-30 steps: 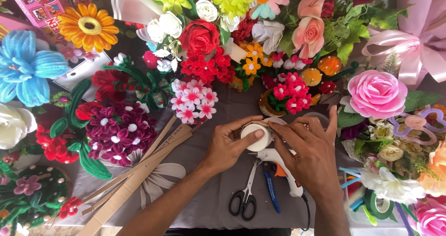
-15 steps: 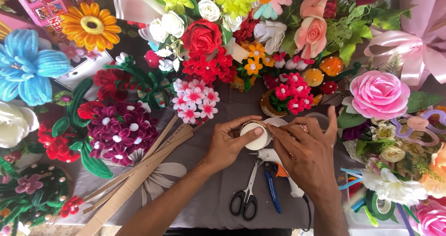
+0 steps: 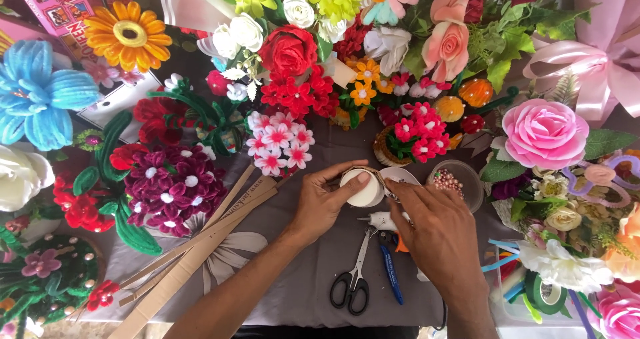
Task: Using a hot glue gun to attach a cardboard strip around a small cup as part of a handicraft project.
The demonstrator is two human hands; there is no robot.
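My left hand [image 3: 323, 202] grips a small white round roll [image 3: 364, 191] near the middle of the grey table, thumb pressed on its top face. My right hand [image 3: 437, 232] reaches in from the right with its fingertips at the roll's right edge, where a thin brownish strip curves around it. A white glue gun [image 3: 381, 222] lies just below the roll, partly under my right hand. Black-handled scissors [image 3: 353, 279] and a blue pen [image 3: 391, 274] lie closer to me.
Handmade flowers ring the table: a red rose [image 3: 288, 49], a pink rose [image 3: 543, 132], a blue flower [image 3: 37, 92], a maroon cluster [image 3: 175, 186]. A clear cup of beads [image 3: 457, 182] sits right of the roll. Cardboard strips [image 3: 193, 256] lie at left. A green tape roll [image 3: 548, 294] rests at right.
My right hand has shifted slightly lower and to the right along the roll's edge. My left hand keeps its grip on the roll.
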